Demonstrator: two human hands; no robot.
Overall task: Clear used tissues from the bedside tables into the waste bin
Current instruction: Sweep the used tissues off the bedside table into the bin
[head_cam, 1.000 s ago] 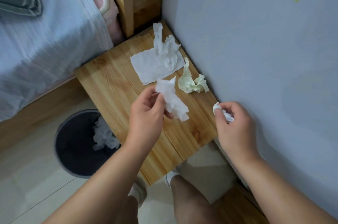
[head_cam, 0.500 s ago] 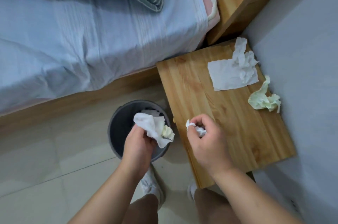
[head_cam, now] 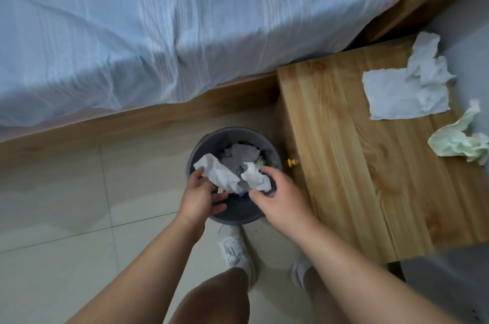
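My left hand (head_cam: 203, 195) and my right hand (head_cam: 277, 195) hover over the dark round waste bin (head_cam: 238, 214) on the floor. A long white tissue (head_cam: 218, 174) lies loosely between my left thumb and spread fingers. Between my right thumb and forefinger, which are spread apart, is a small crumpled white tissue (head_cam: 255, 178). More crumpled tissues (head_cam: 242, 155) lie inside the bin. On the wooden bedside table (head_cam: 344, 165) a flat white tissue (head_cam: 407, 90) and a pale green tissue (head_cam: 460, 141) remain near the wall.
The bed (head_cam: 158, 32) with a blue sheet fills the upper left, its wooden frame just behind the bin. A small yellow knob (head_cam: 292, 162) juts from the table's side. My feet in white shoes (head_cam: 234, 247) stand on pale floor tiles below the bin.
Both hands carried their tissues from the table leftwards and down over the bin. The fingers, earlier pinching the tissues, have spread apart.
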